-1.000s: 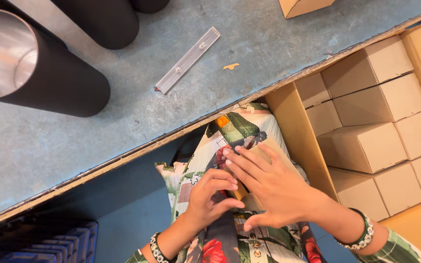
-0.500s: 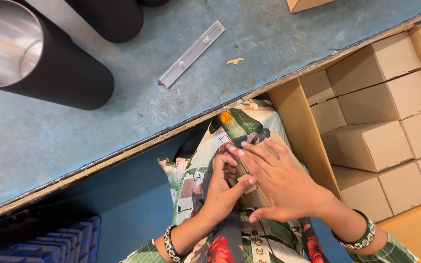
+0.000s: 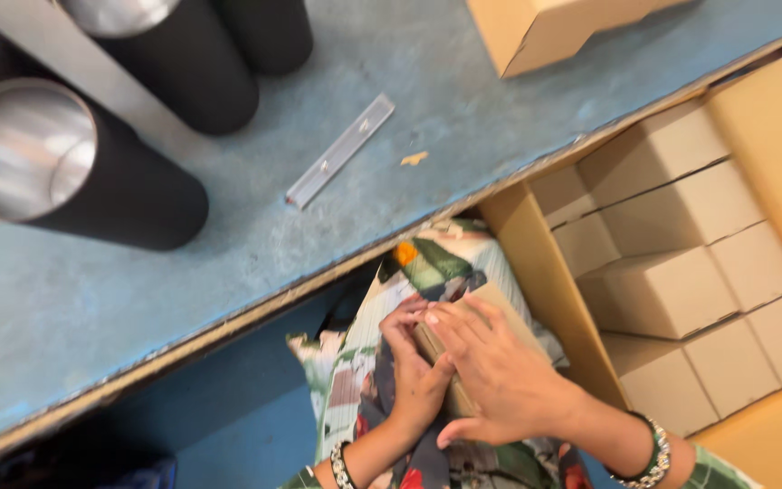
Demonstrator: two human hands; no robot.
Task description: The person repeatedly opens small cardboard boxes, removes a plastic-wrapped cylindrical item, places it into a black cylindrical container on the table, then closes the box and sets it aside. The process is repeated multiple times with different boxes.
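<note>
Both hands clasp a small cardboard box (image 3: 481, 312) on the lap, near the blue table (image 3: 228, 263): left hand (image 3: 414, 376) gripping its side, right hand (image 3: 500, 380) pressing flat on top, steadying it.

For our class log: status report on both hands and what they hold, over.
Left hand and right hand both clasp a small cardboard box over the lap. Packed carton close on the right. Nothing between, over.
</note>
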